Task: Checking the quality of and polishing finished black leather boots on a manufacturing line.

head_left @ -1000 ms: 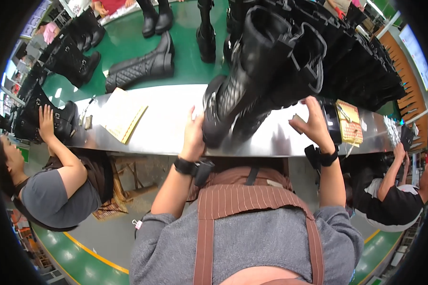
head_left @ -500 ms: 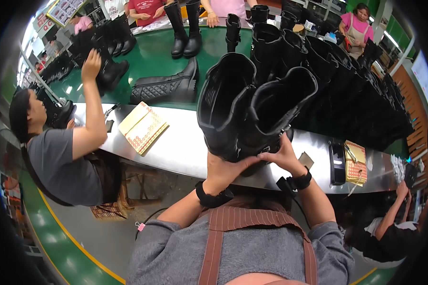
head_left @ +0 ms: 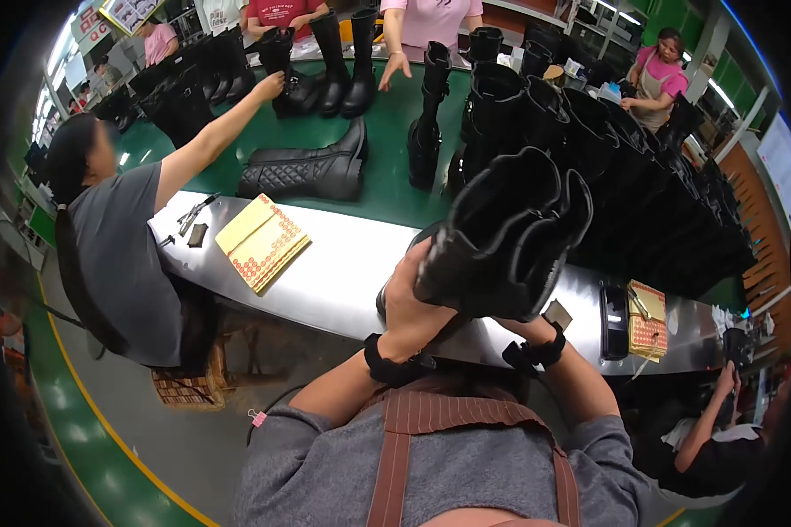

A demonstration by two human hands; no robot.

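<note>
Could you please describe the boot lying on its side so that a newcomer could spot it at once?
Start at the green conveyor belt behind the metal bench. Just past the yellow booklet lies a black quilted boot. It alone lies flat on its side; the boots around it stand upright.

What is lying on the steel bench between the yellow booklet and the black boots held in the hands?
Nothing: the head view shows only bare steel bench between yellow booklet and held black boots.

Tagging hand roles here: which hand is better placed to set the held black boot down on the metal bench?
Left, probably. The left hand wraps the side of the black boot in plain view and hangs just above a bare stretch of the metal bench. The right hand is almost wholly hidden under the boot, so its grip cannot be judged.
</note>
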